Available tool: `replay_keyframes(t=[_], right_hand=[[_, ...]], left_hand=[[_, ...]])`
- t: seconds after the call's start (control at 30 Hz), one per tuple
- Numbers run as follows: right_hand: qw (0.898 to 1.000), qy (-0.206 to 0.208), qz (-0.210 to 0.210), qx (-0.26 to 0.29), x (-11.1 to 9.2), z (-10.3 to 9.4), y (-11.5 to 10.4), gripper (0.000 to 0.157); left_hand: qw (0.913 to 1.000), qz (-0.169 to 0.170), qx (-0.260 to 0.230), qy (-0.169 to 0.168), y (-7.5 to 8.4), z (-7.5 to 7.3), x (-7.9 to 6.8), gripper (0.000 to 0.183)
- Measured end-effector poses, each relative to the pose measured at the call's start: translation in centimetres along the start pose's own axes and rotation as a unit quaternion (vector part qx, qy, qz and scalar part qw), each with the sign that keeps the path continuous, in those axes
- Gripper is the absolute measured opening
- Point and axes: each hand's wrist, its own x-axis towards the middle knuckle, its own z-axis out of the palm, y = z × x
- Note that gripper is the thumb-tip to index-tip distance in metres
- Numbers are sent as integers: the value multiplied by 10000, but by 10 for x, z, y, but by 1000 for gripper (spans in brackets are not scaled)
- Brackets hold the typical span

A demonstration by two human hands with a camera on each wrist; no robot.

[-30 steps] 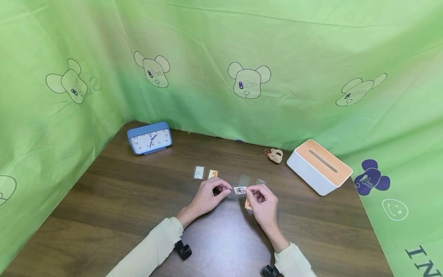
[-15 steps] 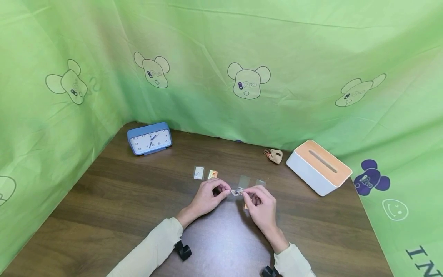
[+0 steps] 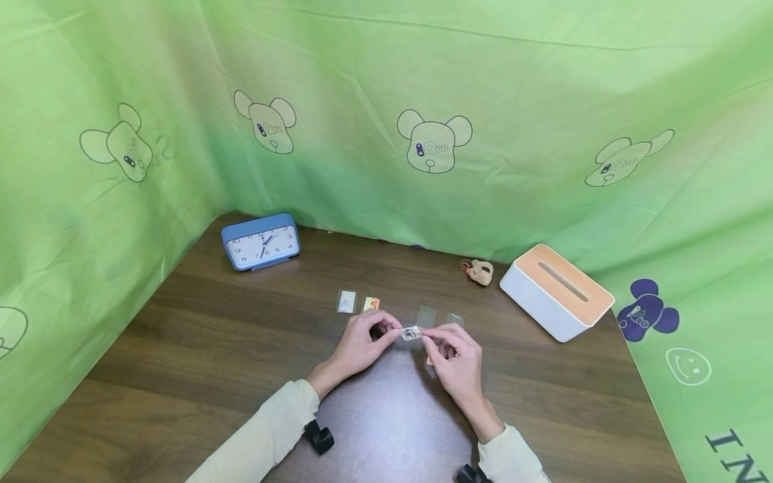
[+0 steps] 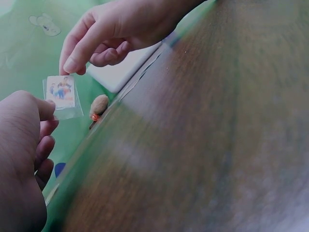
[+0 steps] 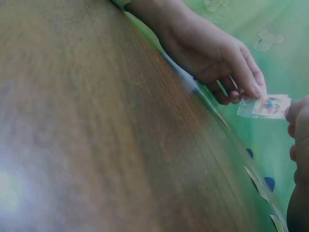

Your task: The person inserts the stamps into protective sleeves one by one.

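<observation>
Between my two hands is a small picture card [image 3: 411, 333] with coloured figures, lying mostly inside a clear sleeve [image 5: 245, 109]. My left hand [image 3: 360, 342] pinches the sleeve between thumb and forefinger. From the other end, my right hand [image 3: 460, 359] pinches the card with thumb and fingertips. In the left wrist view, a strip of clear sleeve shows past the card's edge. An orange card [image 3: 430, 360] lies on the table, partly hidden by my right hand. Beyond my hands lie two clear sleeves [image 3: 426, 316], the right one partly covered by that hand.
Past my left hand lie a sleeved white card [image 3: 347, 301] and an orange-yellow card [image 3: 371, 304]. A blue clock [image 3: 262, 242] stands at the back left. A small beige pouch [image 3: 480, 272] and a white tissue box [image 3: 557, 292] sit at the back right of the wooden table [image 3: 181, 376].
My right hand has moved slightly left, bringing the card to the sleeve in my left hand. The card now sits in the sleeve. My left hand has hardly moved.
</observation>
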Motion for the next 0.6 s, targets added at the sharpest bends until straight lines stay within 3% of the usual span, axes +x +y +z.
replay_keyframes(t=[0.6], right_hand=[[9997,-189,96,73,0,-1,0,22]], left_hand=[[9999,-73,40,-118,-1,-1,0,5]])
